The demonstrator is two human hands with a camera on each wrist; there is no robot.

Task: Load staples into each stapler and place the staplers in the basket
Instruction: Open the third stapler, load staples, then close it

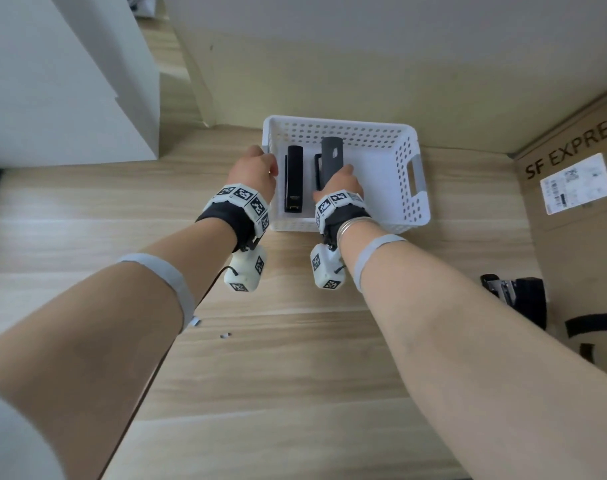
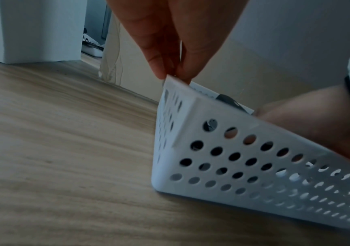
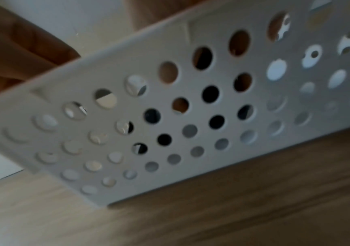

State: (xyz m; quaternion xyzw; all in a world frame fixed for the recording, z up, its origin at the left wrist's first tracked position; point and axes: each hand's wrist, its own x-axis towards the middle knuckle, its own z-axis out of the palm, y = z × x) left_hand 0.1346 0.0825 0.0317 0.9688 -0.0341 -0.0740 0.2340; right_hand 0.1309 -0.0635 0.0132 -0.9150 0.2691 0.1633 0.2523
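Note:
A white perforated basket (image 1: 413, 202) stands on the wooden table at the back centre. A black stapler (image 1: 293, 178) lies lengthwise in its left part. My right hand (image 1: 336, 174) reaches over the near wall and grips the near end of a grey stapler (image 1: 331, 152) inside the basket, beside the black one. My left hand (image 1: 272, 168) is at the basket's left rim. In the left wrist view its fingertips (image 2: 163, 71) pinch the rim corner of the basket (image 2: 191, 108). The right wrist view is blurred and shows mostly the basket wall (image 3: 170, 93).
A brown cardboard box (image 1: 572, 209) printed SF EXPRESS stands at the right, with a black object (image 1: 516, 296) in front of it. A white cabinet (image 1: 70, 98) stands at the left, and a wall runs behind the basket. Tiny white bits (image 1: 226, 335) lie on the table (image 1: 260, 393).

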